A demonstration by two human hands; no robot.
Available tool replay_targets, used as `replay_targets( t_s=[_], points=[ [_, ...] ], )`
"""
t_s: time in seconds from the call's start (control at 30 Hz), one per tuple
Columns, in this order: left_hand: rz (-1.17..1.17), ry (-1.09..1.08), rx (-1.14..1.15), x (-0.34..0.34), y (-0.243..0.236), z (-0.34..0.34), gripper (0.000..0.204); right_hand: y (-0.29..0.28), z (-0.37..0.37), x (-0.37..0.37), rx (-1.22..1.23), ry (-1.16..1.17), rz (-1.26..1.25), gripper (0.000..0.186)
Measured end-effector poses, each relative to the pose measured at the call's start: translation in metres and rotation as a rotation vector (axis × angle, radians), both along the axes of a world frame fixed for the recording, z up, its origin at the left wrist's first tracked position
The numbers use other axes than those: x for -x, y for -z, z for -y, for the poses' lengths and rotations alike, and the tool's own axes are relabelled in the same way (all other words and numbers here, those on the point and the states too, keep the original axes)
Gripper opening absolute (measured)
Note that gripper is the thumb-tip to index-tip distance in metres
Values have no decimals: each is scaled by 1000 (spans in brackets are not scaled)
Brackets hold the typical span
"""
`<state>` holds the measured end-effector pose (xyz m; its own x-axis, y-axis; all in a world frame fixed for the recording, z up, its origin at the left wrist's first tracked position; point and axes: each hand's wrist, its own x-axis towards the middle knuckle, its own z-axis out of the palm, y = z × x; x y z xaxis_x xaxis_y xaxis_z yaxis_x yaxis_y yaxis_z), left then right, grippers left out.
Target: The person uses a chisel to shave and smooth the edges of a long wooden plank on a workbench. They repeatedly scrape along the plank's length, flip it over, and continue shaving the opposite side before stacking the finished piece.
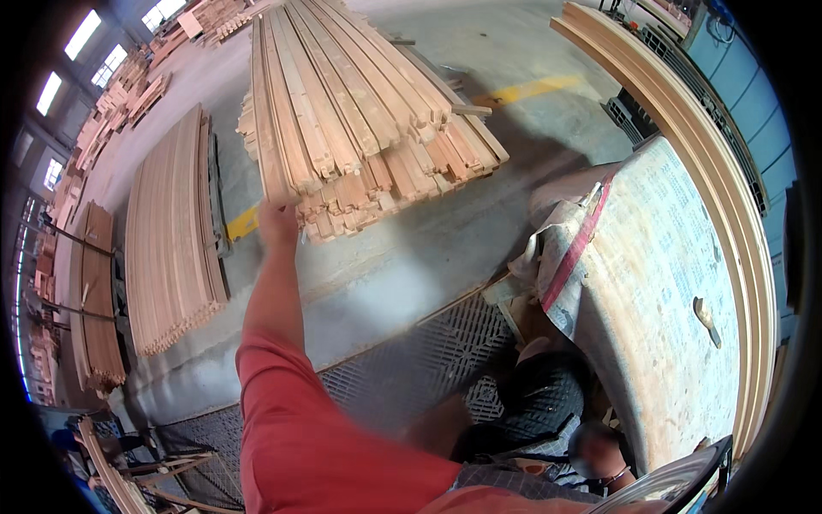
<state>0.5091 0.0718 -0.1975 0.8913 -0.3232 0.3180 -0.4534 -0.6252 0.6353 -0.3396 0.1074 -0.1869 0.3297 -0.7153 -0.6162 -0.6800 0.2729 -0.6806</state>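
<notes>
Ten o'clock: our left hand [279, 224] pinched near end of board [271, 163], left edge of pile [390, 178] at twelve. Right hand [610, 460], five o'clock, blurred: we couldn't tell grip. One-handed tug, we judged, could've twisted board, upsetting pile.

**Reader:** Where does lettering stand in relation to the grip of the left hand [278, 224]?

**Legend:** On the pale sheet [659, 257], to the right of the grip and well apart from it. Small bluish print runs in rows across the sheet's surface, chiefly on the side of the red strip [580, 244] farther from the grip.

**Reader:** Are any words or numbers legible?

**Legend:** None. The characters are too small and faint to make out; only their colour and arrangement in rows can be distinguished.
</notes>
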Motion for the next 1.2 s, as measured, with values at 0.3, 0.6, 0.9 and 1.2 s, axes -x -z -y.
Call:
replay_targets(
  t_s=[0.3, 0.6, 0.9, 1.2],
  points=[
    [178, 136, -164, -10, 20, -16, 47, -42, 13, -25, 235, -328, -248, 34],
    [-10, 148, -356, -21, -11, 14, 46, -27, 4, -19, 250, -352, -302, 41],
    [-126, 118, 102, 25, 40, -6, 58, -119, 9, -72, 1, -166, -326, 42],
    [714, 793, -150, 208, 293, -29, 19, -235, -16, -99, 937, -41, -56, 34]
  ],
)
